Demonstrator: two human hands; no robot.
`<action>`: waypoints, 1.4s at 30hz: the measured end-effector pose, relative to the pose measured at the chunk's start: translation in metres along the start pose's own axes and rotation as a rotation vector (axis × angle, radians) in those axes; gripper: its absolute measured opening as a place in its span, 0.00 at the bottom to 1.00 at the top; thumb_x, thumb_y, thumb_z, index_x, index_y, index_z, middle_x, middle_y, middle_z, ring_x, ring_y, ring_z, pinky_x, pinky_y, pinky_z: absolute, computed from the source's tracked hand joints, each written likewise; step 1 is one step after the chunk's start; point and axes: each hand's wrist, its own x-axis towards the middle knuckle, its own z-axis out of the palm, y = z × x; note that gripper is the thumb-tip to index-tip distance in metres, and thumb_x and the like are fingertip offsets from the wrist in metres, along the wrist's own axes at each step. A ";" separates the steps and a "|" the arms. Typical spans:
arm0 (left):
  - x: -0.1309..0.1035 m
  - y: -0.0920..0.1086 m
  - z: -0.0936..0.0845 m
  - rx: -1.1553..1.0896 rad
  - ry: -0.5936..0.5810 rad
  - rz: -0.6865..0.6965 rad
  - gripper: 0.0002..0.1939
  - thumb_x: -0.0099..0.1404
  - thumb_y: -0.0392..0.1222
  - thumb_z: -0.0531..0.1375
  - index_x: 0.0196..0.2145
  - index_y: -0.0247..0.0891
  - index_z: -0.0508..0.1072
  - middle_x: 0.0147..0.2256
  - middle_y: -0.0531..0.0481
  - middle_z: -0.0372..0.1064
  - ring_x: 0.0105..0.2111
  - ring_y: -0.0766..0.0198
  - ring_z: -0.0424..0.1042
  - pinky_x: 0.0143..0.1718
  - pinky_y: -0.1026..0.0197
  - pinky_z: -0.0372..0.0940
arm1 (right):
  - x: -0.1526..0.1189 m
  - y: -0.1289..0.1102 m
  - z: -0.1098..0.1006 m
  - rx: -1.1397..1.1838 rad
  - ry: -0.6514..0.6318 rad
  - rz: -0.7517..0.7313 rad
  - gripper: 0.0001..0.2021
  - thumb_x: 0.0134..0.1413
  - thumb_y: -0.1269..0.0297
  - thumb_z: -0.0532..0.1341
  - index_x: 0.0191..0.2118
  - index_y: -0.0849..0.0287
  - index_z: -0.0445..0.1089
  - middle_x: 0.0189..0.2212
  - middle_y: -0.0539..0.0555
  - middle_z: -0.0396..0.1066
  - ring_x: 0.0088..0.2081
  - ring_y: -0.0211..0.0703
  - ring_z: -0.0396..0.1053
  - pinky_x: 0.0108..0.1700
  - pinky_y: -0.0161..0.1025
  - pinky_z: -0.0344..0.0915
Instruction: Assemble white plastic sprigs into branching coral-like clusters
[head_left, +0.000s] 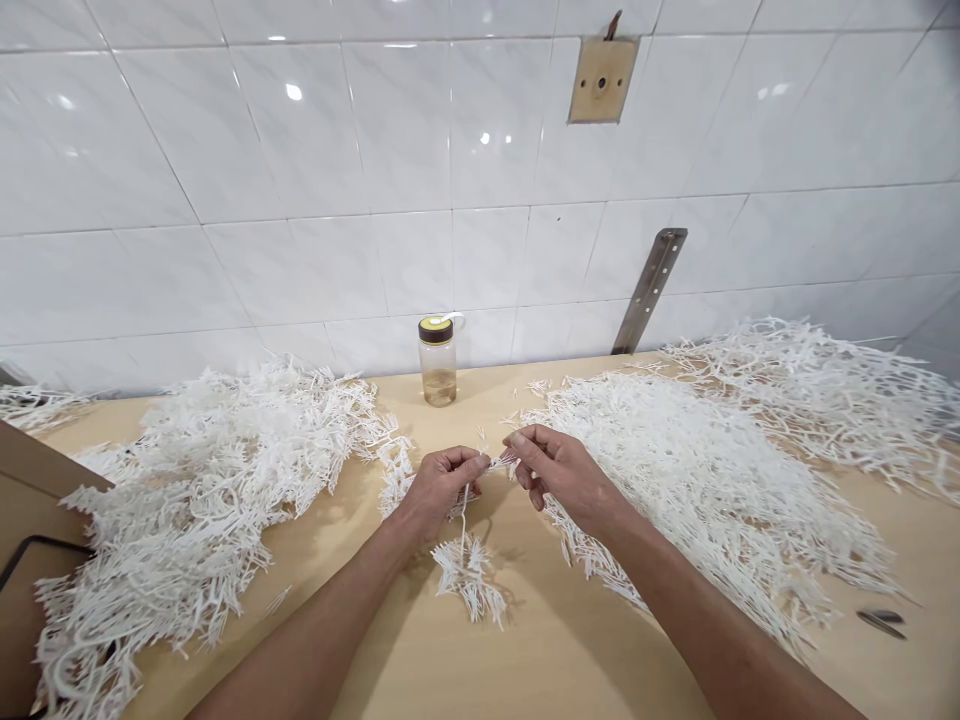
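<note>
My left hand (448,488) is closed in a pinch on a thin white branched strand. A length of this strand (463,520) hangs below the fingers toward a small tuft of white pieces (471,580) on the table. Just to the right, my right hand (551,468) pinches the ends of some thin white pieces (502,459) that reach across to the left fingertips. Whether those pieces are joined to the strand is too small to tell. A large pile of white branched strands (675,480) lies beside my right hand, and another pile (217,480) lies to the left.
A bottle with a dark and yellow lid (438,365) stands behind my hands near the tiled wall. A metal bracket (649,290) leans there. Looser strands (817,400) lie at the back right, a small dark metal tool (881,622) at the right, a cardboard box (37,520) at the left.
</note>
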 end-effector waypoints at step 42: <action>0.002 -0.004 0.003 -0.144 0.064 -0.010 0.19 0.51 0.53 0.71 0.30 0.35 0.75 0.17 0.58 0.59 0.17 0.73 0.57 0.19 0.67 0.50 | 0.000 0.003 0.008 -0.388 0.169 0.100 0.12 0.57 0.56 0.60 0.31 0.59 0.71 0.18 0.45 0.67 0.14 0.33 0.64 0.17 0.31 0.58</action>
